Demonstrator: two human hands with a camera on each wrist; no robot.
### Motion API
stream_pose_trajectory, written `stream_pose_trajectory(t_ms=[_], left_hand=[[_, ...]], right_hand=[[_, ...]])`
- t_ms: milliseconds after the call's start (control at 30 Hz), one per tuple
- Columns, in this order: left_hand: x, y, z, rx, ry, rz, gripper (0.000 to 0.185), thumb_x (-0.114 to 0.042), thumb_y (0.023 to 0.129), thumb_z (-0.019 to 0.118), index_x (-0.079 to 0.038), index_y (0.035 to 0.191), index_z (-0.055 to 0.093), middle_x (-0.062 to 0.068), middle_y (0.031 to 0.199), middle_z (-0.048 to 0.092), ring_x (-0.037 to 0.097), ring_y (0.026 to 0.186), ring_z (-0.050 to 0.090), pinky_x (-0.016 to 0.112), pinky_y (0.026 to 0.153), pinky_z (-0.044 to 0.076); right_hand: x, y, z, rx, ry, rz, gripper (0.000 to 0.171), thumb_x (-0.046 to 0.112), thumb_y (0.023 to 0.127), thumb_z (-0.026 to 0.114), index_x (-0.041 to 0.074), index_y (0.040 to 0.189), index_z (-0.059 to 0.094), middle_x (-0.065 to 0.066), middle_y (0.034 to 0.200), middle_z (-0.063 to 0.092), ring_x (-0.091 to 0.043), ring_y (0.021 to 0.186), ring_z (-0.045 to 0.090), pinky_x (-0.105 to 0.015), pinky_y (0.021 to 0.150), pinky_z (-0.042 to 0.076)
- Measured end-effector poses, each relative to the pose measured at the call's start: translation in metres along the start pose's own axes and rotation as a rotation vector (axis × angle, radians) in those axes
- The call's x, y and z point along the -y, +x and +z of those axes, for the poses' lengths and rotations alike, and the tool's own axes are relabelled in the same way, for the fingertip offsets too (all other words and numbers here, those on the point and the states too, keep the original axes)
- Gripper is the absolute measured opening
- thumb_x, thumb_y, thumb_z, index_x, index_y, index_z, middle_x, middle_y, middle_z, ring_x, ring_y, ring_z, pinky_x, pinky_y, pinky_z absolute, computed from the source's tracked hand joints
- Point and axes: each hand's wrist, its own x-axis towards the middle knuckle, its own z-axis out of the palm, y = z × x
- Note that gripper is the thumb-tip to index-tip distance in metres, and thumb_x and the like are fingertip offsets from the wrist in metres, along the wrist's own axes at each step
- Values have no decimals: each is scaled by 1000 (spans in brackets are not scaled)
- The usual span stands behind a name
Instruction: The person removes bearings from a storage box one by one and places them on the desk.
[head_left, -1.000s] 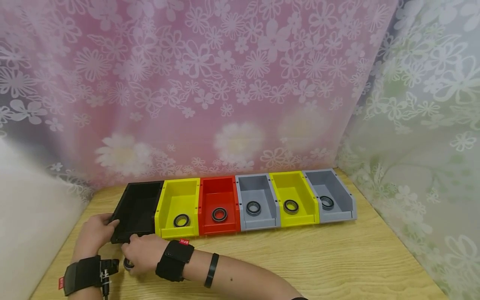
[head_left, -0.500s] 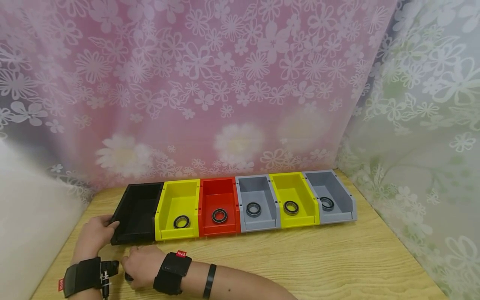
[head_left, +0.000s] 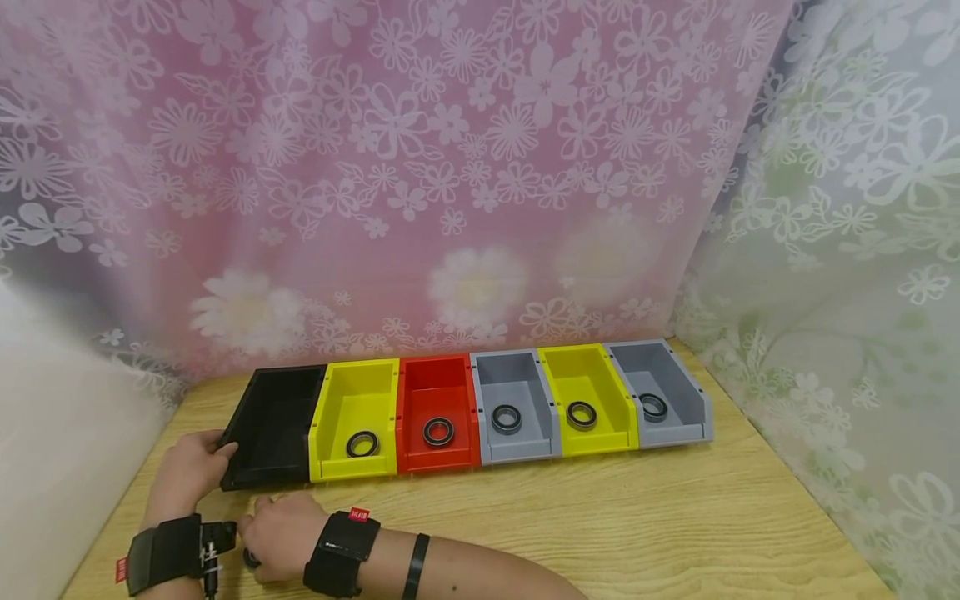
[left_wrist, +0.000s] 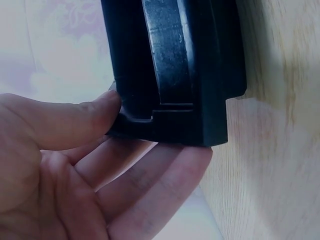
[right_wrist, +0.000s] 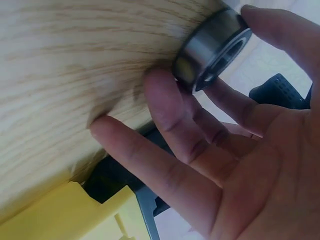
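Right wrist view: loose bearing [right_wrist: 207, 40] pinched by right hand [head_left: 285, 537], thumb on one side, fingertips opposite; bearing tilted, side face showing. Finger nearest the black bin [head_left: 266, 429] reaches out straight, off the bearing. Can't tell if the bearing touches the table. Head view puts bearing plus right hand just in front of the black bin, near side, bearing mostly covered by the fingers.

Left hand [head_left: 187, 471] grips the black bin at its near left corner: thumb on the rim, other fingers against the outer wall.

Right of the black bin, touching it: first yellow bin [head_left: 360, 404], holding a bearing ring near its front. Further right of the black bin, same row, in order: red bin [head_left: 437, 392], first grey bin [head_left: 506, 383], second yellow bin [head_left: 581, 379], second grey bin [head_left: 643, 371] farthest off. One bearing ring lies in each of those four too.

Black wrist straps: left strap [head_left: 165, 554] in front of the black bin and a bit left, right strap [head_left: 342, 550] in front and to its right. Thin dark band [head_left: 417, 567] on right forearm, further right. Wood-grain table [head_left: 600, 517] under the black bin; pink flowered curtain [head_left: 480, 167] behind it; pale flowered curtain [head_left: 840, 250] well right.
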Motion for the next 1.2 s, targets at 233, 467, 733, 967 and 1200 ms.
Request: stream_pose_trajectory(t_ms=[233, 467, 733, 967, 1200], left_hand=[[-2, -1, -1, 8, 3, -16, 55, -17, 104, 57, 22, 139, 43, 40, 125, 60, 63, 114, 52, 68, 91, 45], [-2, -1, -2, 6, 10, -3, 55, -17, 104, 57, 23, 139, 43, 42, 124, 59, 63, 113, 52, 68, 90, 46], [-2, -2, -2, 4, 12, 12, 55, -17, 104, 57, 23, 138, 45, 41, 120, 61, 59, 103, 59, 61, 82, 51], [-3, -1, 2, -14, 19, 3, 50, -17, 103, 57, 22, 134, 50, 40, 114, 62, 54, 96, 62, 57, 77, 52], [-3, 0, 4, -19, 29, -3, 45, -15, 104, 55, 19, 132, 52, 40, 114, 61, 54, 95, 61, 56, 76, 51]], right_hand=[[0, 3, 4, 3, 4, 25, 52, 63, 91, 69, 38, 135, 59, 16, 113, 58, 0, 75, 56, -21, 59, 46], [-9, 1, -3, 41, 129, 31, 53, 60, 92, 69, 35, 138, 58, 16, 119, 59, 1, 82, 57, -20, 68, 49], [-33, -9, -35, -30, 112, 47, 41, 63, 93, 66, 36, 123, 66, 17, 106, 60, 4, 83, 57, -15, 68, 48], [-58, -20, -57, -117, 127, 62, 45, 60, 96, 64, 31, 130, 67, 14, 104, 62, 1, 88, 58, -14, 72, 48], [-76, -25, -74, -161, 140, 118, 43, 58, 98, 63, 29, 129, 68, 12, 106, 63, 0, 92, 59, -16, 74, 50]])
